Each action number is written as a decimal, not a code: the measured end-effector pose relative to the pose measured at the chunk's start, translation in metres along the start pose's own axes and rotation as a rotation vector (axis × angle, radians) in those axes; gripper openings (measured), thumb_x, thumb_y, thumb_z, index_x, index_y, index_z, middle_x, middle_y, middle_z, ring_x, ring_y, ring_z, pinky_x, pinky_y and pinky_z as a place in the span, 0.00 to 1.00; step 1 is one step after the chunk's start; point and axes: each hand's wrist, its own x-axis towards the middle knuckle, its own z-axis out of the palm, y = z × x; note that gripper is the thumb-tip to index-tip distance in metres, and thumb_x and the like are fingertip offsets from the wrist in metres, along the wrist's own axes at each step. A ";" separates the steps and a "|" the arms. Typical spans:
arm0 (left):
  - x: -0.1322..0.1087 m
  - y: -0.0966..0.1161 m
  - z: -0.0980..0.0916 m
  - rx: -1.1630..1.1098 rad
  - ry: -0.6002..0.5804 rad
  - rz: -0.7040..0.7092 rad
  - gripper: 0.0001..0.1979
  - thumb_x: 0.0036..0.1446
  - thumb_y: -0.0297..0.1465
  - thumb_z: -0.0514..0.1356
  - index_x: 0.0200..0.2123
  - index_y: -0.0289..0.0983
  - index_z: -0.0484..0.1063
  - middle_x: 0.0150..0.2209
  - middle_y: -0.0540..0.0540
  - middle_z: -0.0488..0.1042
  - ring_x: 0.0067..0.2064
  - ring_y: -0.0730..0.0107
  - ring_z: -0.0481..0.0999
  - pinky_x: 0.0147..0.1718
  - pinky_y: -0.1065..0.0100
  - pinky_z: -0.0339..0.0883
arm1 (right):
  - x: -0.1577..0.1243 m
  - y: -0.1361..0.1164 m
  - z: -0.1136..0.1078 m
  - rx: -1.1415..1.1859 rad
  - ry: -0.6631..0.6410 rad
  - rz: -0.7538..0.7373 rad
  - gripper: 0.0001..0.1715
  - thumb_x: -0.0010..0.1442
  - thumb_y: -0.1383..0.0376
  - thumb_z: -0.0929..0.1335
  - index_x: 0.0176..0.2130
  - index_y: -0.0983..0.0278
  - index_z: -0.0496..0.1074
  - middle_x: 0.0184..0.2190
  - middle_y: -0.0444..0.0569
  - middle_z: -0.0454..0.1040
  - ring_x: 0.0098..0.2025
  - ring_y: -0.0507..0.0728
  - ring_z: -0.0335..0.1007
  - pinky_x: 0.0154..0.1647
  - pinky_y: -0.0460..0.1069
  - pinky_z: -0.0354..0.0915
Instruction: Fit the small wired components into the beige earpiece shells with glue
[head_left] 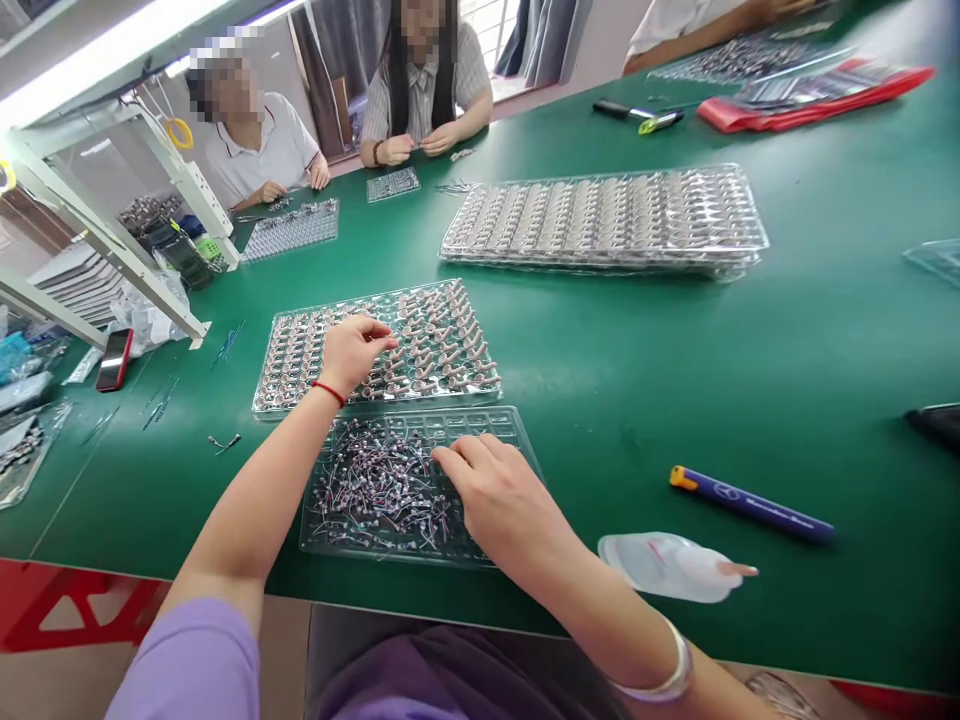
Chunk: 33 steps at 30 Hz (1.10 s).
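My left hand (pixel 351 350), a red string on its wrist, hovers over a clear blister tray (pixel 450 330) filled with rows of small metal parts, fingertips pinched together on the parts; I cannot tell if it holds one. My right hand (pixel 499 490), a pale bangle on its wrist, rests palm down on a nearer clear tray (pixel 360 535) holding a loose tangle of small wired components (pixel 375 480), its fingers spread and touching them.
A stack of filled blister trays (pixel 604 215) lies further back on the green table (pixel 750 370). A blue pen (pixel 750 503) and a white pouch (pixel 667 565) lie to the right. Two co-workers sit at the far side with smaller trays (pixel 292 228). A red phone (pixel 114 358) lies left.
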 end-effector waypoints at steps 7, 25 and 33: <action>0.040 -0.023 0.017 -0.039 -0.092 -0.072 0.04 0.48 0.22 0.67 0.30 0.33 0.80 0.32 0.44 0.81 0.33 0.69 0.78 0.38 0.67 0.69 | -0.003 0.004 -0.003 0.149 0.107 0.038 0.28 0.54 0.83 0.57 0.48 0.68 0.71 0.33 0.52 0.65 0.35 0.58 0.63 0.36 0.51 0.65; 0.005 0.014 -0.011 -0.039 -0.174 -0.067 0.04 0.49 0.23 0.65 0.30 0.36 0.80 0.36 0.44 0.81 0.39 0.65 0.76 0.45 0.62 0.68 | -0.002 0.006 -0.015 0.631 0.213 0.275 0.03 0.63 0.69 0.64 0.37 0.62 0.68 0.30 0.46 0.72 0.30 0.53 0.69 0.32 0.47 0.68; -0.146 0.071 -0.036 -0.713 -0.513 -0.259 0.11 0.43 0.31 0.72 0.34 0.38 0.82 0.31 0.46 0.80 0.32 0.69 0.77 0.33 0.70 0.71 | -0.024 -0.020 -0.031 0.924 0.186 0.277 0.02 0.63 0.66 0.66 0.38 0.58 0.69 0.30 0.43 0.73 0.30 0.50 0.73 0.31 0.42 0.71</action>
